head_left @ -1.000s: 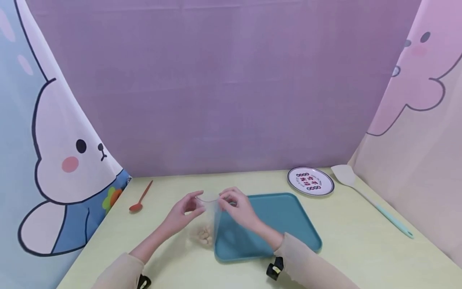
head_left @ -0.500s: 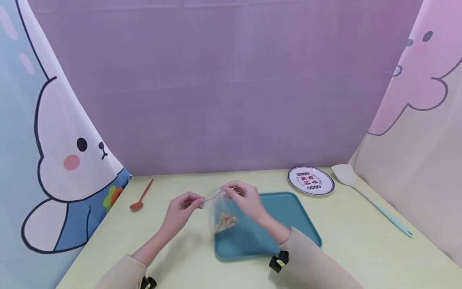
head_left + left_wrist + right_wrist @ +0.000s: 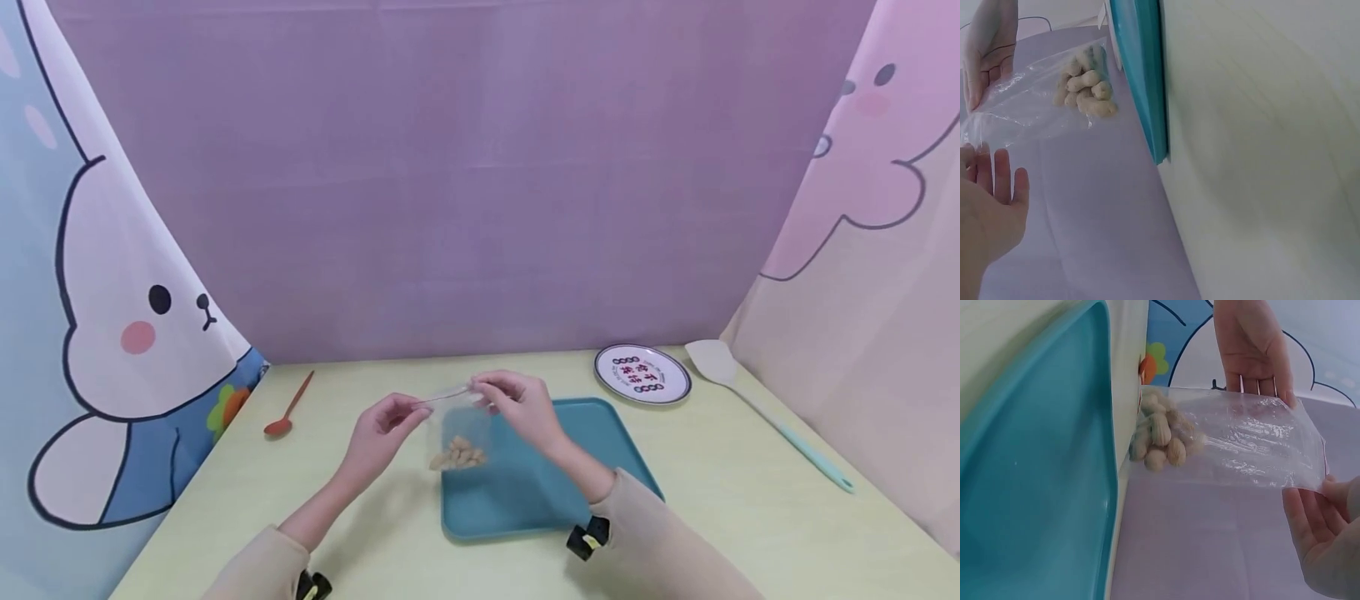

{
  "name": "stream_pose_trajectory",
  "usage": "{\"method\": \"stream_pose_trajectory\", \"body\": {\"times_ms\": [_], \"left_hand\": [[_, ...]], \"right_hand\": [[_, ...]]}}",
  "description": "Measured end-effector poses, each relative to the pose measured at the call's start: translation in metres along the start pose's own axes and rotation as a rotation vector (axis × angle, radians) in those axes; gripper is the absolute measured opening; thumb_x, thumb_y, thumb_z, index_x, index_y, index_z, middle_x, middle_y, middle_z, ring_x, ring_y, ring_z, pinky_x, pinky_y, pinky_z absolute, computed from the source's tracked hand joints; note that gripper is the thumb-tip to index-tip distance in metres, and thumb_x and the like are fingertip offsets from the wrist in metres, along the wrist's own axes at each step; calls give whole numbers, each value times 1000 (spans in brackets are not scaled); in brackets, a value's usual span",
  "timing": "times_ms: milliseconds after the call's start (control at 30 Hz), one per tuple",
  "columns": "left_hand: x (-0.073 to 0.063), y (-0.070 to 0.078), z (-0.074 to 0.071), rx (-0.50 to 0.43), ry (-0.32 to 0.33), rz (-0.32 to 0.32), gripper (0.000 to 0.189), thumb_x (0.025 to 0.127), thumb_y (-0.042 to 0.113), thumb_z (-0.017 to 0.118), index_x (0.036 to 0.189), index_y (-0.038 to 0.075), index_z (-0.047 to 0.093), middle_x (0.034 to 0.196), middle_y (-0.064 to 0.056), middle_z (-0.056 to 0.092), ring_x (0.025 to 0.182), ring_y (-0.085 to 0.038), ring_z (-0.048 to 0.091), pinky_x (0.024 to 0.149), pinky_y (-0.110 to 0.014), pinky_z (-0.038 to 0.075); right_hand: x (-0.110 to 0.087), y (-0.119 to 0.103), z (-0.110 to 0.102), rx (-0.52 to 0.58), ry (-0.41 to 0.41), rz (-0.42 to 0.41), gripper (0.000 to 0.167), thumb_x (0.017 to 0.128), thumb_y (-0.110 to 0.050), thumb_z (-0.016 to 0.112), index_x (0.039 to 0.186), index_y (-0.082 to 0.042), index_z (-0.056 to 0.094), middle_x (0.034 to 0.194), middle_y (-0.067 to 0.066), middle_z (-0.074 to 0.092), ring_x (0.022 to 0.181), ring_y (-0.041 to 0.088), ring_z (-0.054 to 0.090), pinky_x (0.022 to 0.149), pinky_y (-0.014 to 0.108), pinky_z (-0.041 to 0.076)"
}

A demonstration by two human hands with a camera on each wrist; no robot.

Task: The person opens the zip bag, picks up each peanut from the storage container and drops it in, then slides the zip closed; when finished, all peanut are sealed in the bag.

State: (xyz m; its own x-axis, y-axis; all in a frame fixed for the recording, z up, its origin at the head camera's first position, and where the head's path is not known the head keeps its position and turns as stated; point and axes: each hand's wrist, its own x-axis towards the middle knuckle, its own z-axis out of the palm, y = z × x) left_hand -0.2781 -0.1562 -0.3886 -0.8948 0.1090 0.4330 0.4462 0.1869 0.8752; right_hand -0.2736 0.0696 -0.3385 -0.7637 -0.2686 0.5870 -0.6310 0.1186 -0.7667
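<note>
A clear zip bag (image 3: 459, 421) hangs between both hands, its mouth edge stretched nearly straight. Several peanuts (image 3: 459, 452) in their shells lie at its bottom; the right wrist view shows these peanuts (image 3: 1160, 431) close up. My left hand (image 3: 381, 429) pinches the left top corner between thumb and fingers. At the other top corner, my right hand (image 3: 521, 410) pinches the bag the same way. The bag overlaps the left edge of a teal tray (image 3: 540, 487) in the head view, and both wrist views show it held above the table.
A red spoon (image 3: 279, 427) lies at the left of the table. Behind the tray on the right is a white plate (image 3: 642, 375) with red lettering. A white-headed spatula (image 3: 787, 435) with a mint handle lies along the right side. A purple curtain (image 3: 420, 183) closes off the back.
The bag has swung from left of the tray to over its left edge. My left hand's loose grasp has become a pinch, and the bag's sagging mouth is drawn taut.
</note>
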Motion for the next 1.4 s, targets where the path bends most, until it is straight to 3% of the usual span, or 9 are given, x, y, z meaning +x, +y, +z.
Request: {"method": "stream_pose_trajectory", "body": {"times_ms": [200,367,600,800,933,1033,1233,1400], "left_hand": [[0,4,0,-37,39,24,19,86,16,68,98,1,65,82,3,69,76,-6,65,69,-19,54],[0,8,2,-143,38,-21,24,89,16,64,102,-5,62,79,3,68,74,-8,67,72,-26,58],[2,9,8,-168,77,-39,25,90,16,63,102,-6,61,77,6,69,72,-10,69,69,-29,59],[1,10,10,-156,111,-52,21,91,15,62,99,-4,62,76,6,69,72,-10,69,68,-28,59],[2,11,12,-120,131,-50,17,91,15,62,96,-2,63,76,3,68,70,-10,67,68,-27,58],[2,11,12,-95,144,-41,17,91,15,62,94,-2,63,77,0,67,70,-8,66,68,-25,58],[1,12,13,-97,123,6,19,88,14,65,94,-4,65,79,-5,69,71,-7,67,70,-24,58],[0,12,13,-129,66,43,19,86,13,67,94,-4,67,84,-4,72,73,-10,69,74,-25,57]], "right_hand": [[-3,0,-2,4,-1,0,19,90,3,57,106,8,65,97,26,68,77,42,65,65,44,57],[-3,2,-2,34,8,12,21,90,3,56,109,9,63,96,27,68,78,42,65,68,45,57],[-2,33,-3,100,-8,21,22,92,-5,57,111,4,64,98,26,68,77,25,69,73,38,58],[-5,33,-4,114,-40,12,25,92,-5,58,114,4,61,101,26,66,82,17,68,76,34,57],[-7,33,-4,84,-45,51,29,89,-6,62,117,1,61,101,24,66,85,13,66,74,24,55],[-7,34,-4,46,-49,72,30,88,-6,64,118,-1,62,101,21,67,85,17,64,72,22,54],[0,32,-2,-109,-76,-8,33,86,-13,68,118,-9,63,111,10,67,97,22,63,85,36,52],[7,27,2,-195,-163,-33,35,84,-19,70,119,-15,63,117,0,63,107,20,58,94,43,47]]}}
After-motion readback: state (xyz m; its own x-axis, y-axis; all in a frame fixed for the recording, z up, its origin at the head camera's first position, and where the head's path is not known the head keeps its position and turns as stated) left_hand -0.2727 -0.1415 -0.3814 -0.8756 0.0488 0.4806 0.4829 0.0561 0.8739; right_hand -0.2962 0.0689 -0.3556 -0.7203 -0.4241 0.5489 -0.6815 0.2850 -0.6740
